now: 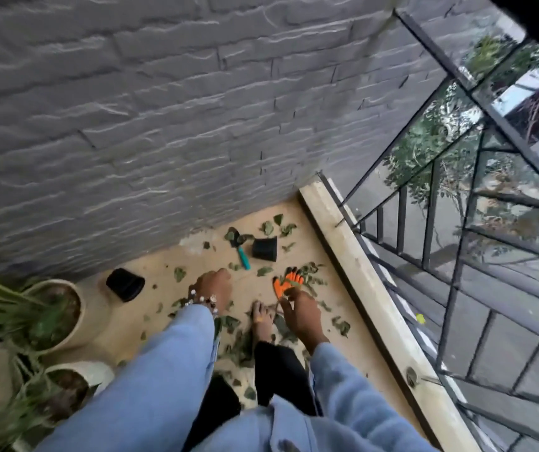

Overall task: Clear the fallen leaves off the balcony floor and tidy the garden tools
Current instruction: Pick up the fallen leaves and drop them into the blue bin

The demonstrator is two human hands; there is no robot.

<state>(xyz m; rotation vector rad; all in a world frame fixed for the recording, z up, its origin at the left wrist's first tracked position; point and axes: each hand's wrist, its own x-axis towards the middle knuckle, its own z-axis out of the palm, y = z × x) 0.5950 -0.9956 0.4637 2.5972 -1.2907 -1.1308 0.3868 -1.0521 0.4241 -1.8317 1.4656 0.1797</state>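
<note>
Green fallen leaves (pixel 263 271) lie scattered over the tan balcony floor (pixel 164 265), thickest around my bare foot (pixel 261 322). An orange and black garden glove (pixel 286 283) lies on the floor near the kerb. My right hand (pixel 304 316) reaches down to it, thumb and fingertips pinching its cuff. My left hand (pixel 214 288), with a beaded bracelet at the wrist, hangs knuckles-up over the leaves; its fingers curl under and whatever they hold is hidden. A trowel with a teal handle (pixel 242 256) lies beyond, next to a tipped black pot (pixel 265 248).
A second black pot (pixel 125 284) lies on its side to the left. Two cream planters with spiky plants (pixel 49 308) stand at the far left. A grey brick wall (pixel 164 125) bounds the back. A pale kerb (pixel 353 275) and black metal railing (pixel 431 223) close the right side.
</note>
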